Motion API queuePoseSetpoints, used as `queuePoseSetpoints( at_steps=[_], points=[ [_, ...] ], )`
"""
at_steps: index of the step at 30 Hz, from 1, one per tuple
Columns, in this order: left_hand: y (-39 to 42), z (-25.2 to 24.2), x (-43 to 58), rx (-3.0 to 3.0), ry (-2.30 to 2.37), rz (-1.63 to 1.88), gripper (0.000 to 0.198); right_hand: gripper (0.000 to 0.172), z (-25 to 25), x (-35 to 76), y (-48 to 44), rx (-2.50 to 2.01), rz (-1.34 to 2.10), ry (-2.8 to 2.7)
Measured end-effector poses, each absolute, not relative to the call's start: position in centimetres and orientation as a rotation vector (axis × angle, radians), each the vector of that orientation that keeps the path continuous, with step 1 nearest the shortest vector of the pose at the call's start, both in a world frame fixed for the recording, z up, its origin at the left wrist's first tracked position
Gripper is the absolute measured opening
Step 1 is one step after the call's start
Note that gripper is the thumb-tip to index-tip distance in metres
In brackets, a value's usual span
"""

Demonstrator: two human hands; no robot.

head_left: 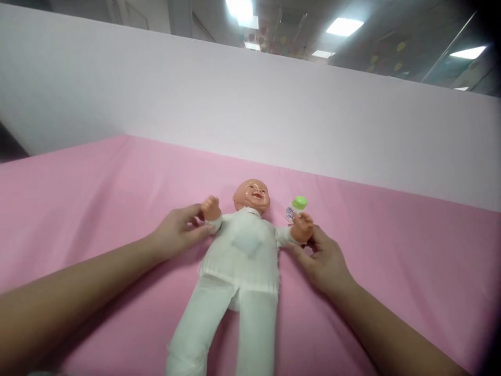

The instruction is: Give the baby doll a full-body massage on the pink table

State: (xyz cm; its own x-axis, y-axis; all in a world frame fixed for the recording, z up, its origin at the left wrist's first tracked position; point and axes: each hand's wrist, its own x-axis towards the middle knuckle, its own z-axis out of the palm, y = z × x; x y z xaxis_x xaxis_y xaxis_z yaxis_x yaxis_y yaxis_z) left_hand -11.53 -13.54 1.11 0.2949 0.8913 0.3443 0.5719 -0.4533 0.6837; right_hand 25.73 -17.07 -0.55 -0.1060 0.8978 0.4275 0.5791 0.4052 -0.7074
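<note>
A baby doll (245,250) with a hard plastic head and a white cloth body lies on its back, its head toward the far side. My left hand (182,230) grips the doll's forearm on the left, thumb at the white cuff and fingers behind the plastic hand. On the other side, my right hand (324,258) has its thumb and fingers around the doll's other forearm, just below its plastic hand. Both doll arms are bent up and out from the body. The lower legs run out of view at the bottom.
A small white bottle with a green cap (299,202) lies beyond the doll's hand on the right, partly hidden by it. A pink sheet (391,261) covers the surface. Behind it rises a white partition (242,104), with glass and ceiling lights above.
</note>
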Motion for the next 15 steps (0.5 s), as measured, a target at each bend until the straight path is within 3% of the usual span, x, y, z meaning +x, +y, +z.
queuePoseSetpoints(
  at_steps=[4,9,11,15],
  points=[
    [-11.5,0.5,-12.9,1.647,1.360,1.149,0.036,0.075,-0.6,28.0,-15.2,-1.343,0.786,-1.325],
    [-9.9,-0.3,-14.0,1.330,1.255,1.236,0.036,0.043,-2.0,29.4,-13.1,-1.162,1.229,-0.791],
    [-9.9,-0.4,-14.1,1.354,1.253,1.227,0.037,0.041,-2.2,29.4,-12.9,-1.140,1.253,-0.771],
    [-10.9,0.2,-13.8,1.609,1.399,1.193,0.039,0.063,-1.5,28.5,-14.2,-1.225,1.006,-1.079]
  ],
)
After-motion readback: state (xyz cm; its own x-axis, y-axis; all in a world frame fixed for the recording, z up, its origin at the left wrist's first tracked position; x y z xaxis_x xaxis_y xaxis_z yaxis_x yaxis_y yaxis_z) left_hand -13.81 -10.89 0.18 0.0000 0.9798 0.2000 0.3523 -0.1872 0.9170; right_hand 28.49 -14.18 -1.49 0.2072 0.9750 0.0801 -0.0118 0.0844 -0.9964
